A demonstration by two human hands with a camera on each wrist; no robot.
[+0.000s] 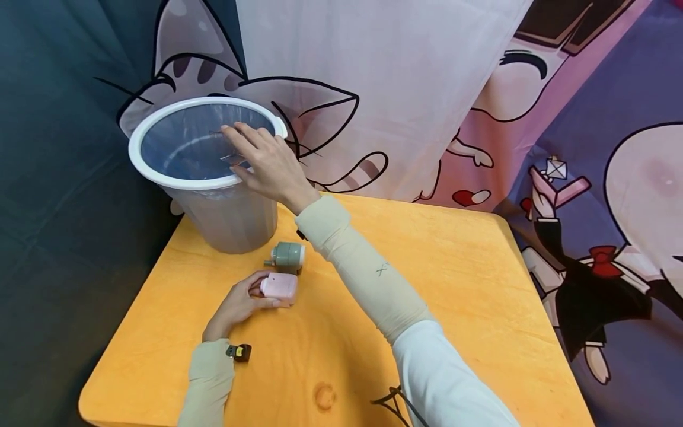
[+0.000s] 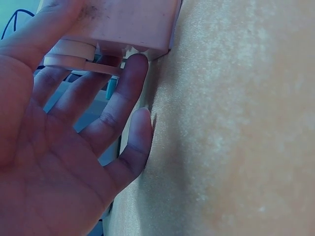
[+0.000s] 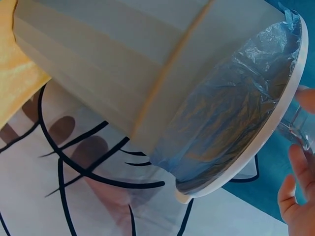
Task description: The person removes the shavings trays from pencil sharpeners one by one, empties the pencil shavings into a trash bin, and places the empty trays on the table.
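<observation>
My left hand [image 1: 238, 305] holds a small pink container [image 1: 280, 287] on the table, thumb on its near side and fingers round its far side. In the left wrist view, the pink container [image 2: 133, 24] is boxy, with a pale ribbed cap [image 2: 71, 51] and a strap. My right hand [image 1: 272, 163] reaches over the rim of a waste bin [image 1: 224, 219], fingers spread round a clear plastic piece [image 1: 233, 159]. In the right wrist view the clear piece [image 3: 298, 128] sits between thumb and fingers; its exact kind is hidden. Behind the pink container lies a green cylinder [image 1: 288, 255].
The bin has a white rim [image 1: 141, 163] and a bluish plastic liner [image 3: 231, 108], and stands at the back left of the yellow table [image 1: 453, 284]. Printed cloths [image 1: 405, 101] hang behind the table. A dark cable [image 1: 395, 400] hangs by the right sleeve.
</observation>
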